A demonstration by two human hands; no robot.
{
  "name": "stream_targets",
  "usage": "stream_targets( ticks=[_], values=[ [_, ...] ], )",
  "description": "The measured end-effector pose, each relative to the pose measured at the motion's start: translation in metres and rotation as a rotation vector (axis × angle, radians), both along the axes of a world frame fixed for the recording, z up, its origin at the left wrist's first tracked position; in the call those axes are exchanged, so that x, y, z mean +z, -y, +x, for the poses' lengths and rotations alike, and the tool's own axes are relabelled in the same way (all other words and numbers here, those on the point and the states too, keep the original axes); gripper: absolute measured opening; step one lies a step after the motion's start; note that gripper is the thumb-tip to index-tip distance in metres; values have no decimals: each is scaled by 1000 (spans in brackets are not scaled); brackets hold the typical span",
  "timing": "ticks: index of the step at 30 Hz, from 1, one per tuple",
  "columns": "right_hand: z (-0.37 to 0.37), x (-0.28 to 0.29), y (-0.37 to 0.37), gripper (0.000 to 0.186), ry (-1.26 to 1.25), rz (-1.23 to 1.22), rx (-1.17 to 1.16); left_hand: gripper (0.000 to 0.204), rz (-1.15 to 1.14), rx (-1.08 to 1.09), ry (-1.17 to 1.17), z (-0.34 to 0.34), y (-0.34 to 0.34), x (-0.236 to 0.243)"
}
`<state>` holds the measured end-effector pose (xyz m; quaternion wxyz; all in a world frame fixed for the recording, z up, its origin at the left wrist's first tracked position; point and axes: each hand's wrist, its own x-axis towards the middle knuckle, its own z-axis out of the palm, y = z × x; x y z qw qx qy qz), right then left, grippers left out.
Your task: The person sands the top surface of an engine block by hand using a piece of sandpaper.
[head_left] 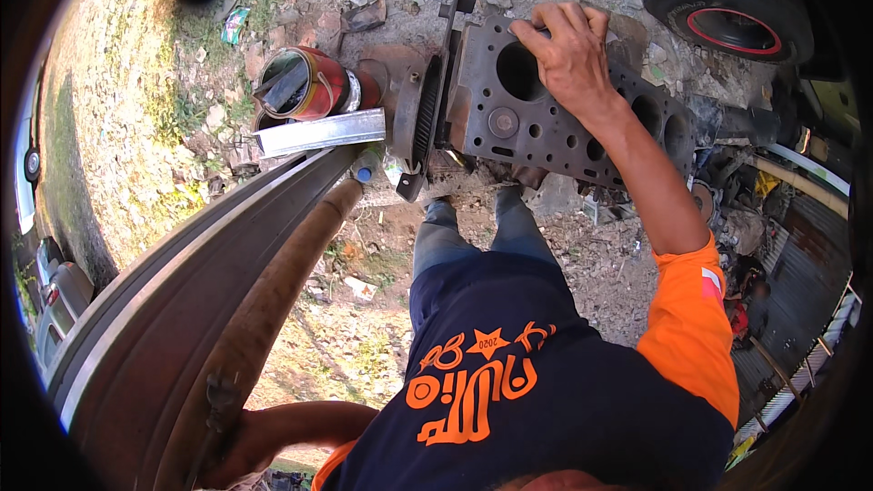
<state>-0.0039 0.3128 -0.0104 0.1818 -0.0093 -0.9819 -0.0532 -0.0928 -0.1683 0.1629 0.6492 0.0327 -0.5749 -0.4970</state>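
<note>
My right hand (pixel 570 59) grips the upper edge of a dark engine block (pixel 496 141) with large bores, its fingers bent over it. A black slotted bracket (pixel 455 9) and a toothed disc (pixel 423 114) adjoin the block's left end. My left arm reaches to a long rusty pipe (pixel 305 245) beside a dark metal beam (pixel 227 245) at lower left; my left hand (pixel 227 455) is mostly hidden there, fingers unclear. A red bucket (pixel 329 82) with metal pieces, a silver bar (pixel 320 132) and a bottle with a blue cap (pixel 364 175) are left of the block.
A tire with a red rim (pixel 732 32) is at top right. A person (pixel 755 309) is by corrugated sheets (pixel 800 264) at right, among poles and metal parts. Vehicles (pixel 68 295) stand at far left. Rubble, litter and grass cover the ground (pixel 364 273).
</note>
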Motion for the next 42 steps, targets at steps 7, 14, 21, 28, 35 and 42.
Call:
stream_targets(
  ticks=[7, 14, 21, 28, 35, 42],
  values=[
    [-3, 4, 2, 28, 25, 13, -19, 59, -87, -79, 18, 1, 10, 0],
    [-1, 6, -2, 28, 48, 3, -42, 58, -69, -80, 97, 2, 16, 0],
    [-1, 4, 6, 25, 8, 1, 36, 56, -30, -50, 34, 0, 10, 2],
    [1, 1, 4, 26, -2, -19, 34, 59, -110, 115, 107, 2, 22, -1],
    [-1, 0, 0, 29, 39, 5, 8, 63, 37, -61, 49, 0, 25, -1],
    [-1, 0, 2, 26, 19, 6, 28, 62, -57, -54, 19, 1, 24, -3]
  ],
)
